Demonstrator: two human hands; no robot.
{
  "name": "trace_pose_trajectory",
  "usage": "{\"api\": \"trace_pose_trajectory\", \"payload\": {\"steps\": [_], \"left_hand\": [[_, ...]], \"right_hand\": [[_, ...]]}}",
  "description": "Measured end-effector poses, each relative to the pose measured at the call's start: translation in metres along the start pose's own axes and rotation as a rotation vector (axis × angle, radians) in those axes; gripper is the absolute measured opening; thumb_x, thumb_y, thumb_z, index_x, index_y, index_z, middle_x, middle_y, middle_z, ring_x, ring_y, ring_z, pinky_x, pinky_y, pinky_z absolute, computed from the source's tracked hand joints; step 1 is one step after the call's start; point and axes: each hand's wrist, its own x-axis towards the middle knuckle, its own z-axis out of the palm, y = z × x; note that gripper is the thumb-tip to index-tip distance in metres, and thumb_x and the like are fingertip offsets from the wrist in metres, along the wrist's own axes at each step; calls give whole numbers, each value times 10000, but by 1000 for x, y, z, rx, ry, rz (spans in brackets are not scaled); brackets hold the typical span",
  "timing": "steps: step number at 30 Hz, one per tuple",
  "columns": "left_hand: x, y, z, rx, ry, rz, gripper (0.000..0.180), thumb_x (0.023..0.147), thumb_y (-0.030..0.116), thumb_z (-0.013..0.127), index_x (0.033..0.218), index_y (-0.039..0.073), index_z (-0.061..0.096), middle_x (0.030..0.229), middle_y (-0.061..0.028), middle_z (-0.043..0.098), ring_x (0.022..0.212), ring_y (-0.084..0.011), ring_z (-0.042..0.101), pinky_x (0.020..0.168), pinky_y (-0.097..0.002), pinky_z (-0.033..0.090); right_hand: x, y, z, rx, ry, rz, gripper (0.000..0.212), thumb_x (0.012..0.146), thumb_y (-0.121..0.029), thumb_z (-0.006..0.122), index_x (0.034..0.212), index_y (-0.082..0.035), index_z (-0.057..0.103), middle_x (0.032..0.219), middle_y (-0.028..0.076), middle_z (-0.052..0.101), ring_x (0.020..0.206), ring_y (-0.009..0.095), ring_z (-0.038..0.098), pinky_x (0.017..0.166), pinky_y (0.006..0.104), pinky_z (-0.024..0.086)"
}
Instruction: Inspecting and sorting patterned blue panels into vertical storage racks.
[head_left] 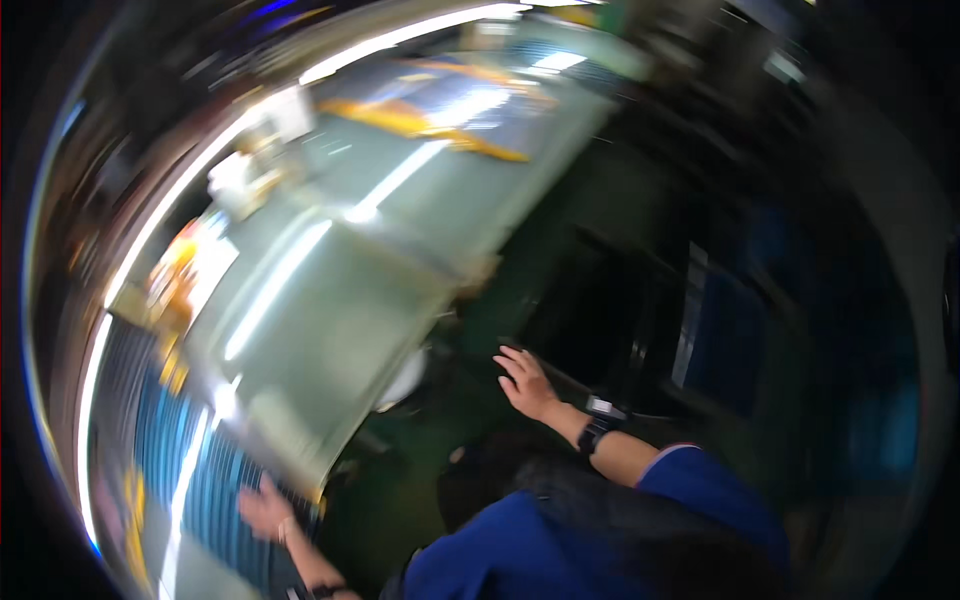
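My left hand (pixel 265 512) is at the lower left, over the near end of a blue ribbed surface (pixel 185 440) beside the table. Motion smears it, but its fingers look apart and nothing shows in them. My right hand (pixel 527 386) reaches out past the table's right edge with its fingers spread and holds nothing. Its fingertips are close to the edge of a large dark object (pixel 590 310); whether they touch it I cannot tell. A dark band with a pale face (pixel 600 405) is on my right wrist.
A long pale green table (pixel 330 290) runs up from the lower left. Blue sheet-like material with orange edges (pixel 440 100) lies at its far end. Blurred orange and white items (pixel 190 265) line its left side. A round white object (pixel 405 380) is beside the table's right edge.
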Motion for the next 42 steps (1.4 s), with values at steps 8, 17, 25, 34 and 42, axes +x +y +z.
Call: {"api": "trace_pose_trajectory", "payload": {"steps": [8,17,25,34,42], "left_hand": [[-39,0,68,307,1139,799,400,866,381,579,1056,29,602,934,-114,637,712,-247,607,521,-319,467],[-125,132,6,-99,294,1065,313,934,256,477,1136,30,552,1160,-155,539,1050,-313,511,802,-402,425],[-225,325,-18,-174,4,1425,381,933,243,470,1223,-3,490,1309,-203,449,1223,-352,409,1001,-463,338],[-109,358,73,-221,163,911,518,969,326,397,1338,-35,351,1370,-241,373,1258,-362,365,1035,-424,297],[7,298,100,-88,209,1016,640,967,448,312,1370,-49,306,1434,-188,306,1323,-286,291,1107,-356,186]], "right_hand": [[-153,139,-233,-681,649,739,238,701,-192,686,907,-75,663,894,81,665,897,287,596,835,413,418],[-267,290,-277,-571,1067,1526,188,785,-140,565,936,-35,606,826,183,631,799,362,606,693,431,492],[-357,301,-259,1163,1755,1663,420,949,-218,438,1300,0,365,1236,177,472,1121,333,504,956,456,435],[-476,403,-72,1200,1606,1833,259,969,-240,408,1050,0,463,876,123,564,761,238,588,679,364,536],[-460,471,18,1604,1803,1432,332,903,-310,443,635,-126,377,537,23,322,437,155,313,420,258,269]]}}
